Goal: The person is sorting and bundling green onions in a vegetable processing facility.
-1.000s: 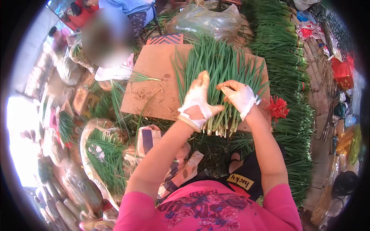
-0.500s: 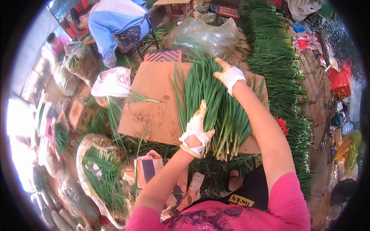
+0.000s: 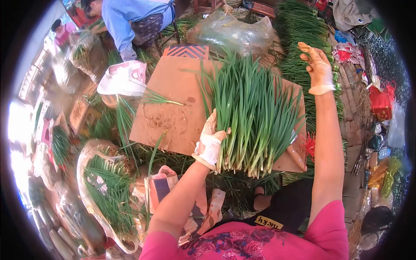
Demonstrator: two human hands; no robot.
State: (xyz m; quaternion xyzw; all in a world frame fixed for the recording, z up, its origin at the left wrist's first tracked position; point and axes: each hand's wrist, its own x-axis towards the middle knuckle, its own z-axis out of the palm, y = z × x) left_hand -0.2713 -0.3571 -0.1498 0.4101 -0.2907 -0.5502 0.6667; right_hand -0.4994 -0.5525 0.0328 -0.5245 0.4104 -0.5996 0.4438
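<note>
A loose pile of garlic chives [image 3: 251, 115] lies on a brown board [image 3: 160, 117], leaves pointing away and pale stem ends toward me. My left hand [image 3: 210, 143], in a pale glove, rests against the pile's left side near the stems. Its fingers are stretched out and nothing is gripped. Up and to the right, my right hand [image 3: 318, 67] hangs in the air, also gloved, with fingers apart, slightly bent and holding nothing. Behind it runs a long row of bundled chives [image 3: 303, 34]. A few stray chives [image 3: 162, 99] lie on the board's left part.
A brown stick [image 3: 296, 157] lies at the board's right corner, beside red ties [image 3: 309, 145]. A white and pink cap [image 3: 123, 80] is left of the board. Clear plastic [image 3: 232, 34] lies beyond. A co-worker in a blue checked top [image 3: 130, 17] bends at the far left.
My right hand has left the top of the chives and swung right and up. My left hand has shifted to the pile's left edge. The chives are spread wider and more evenly.
</note>
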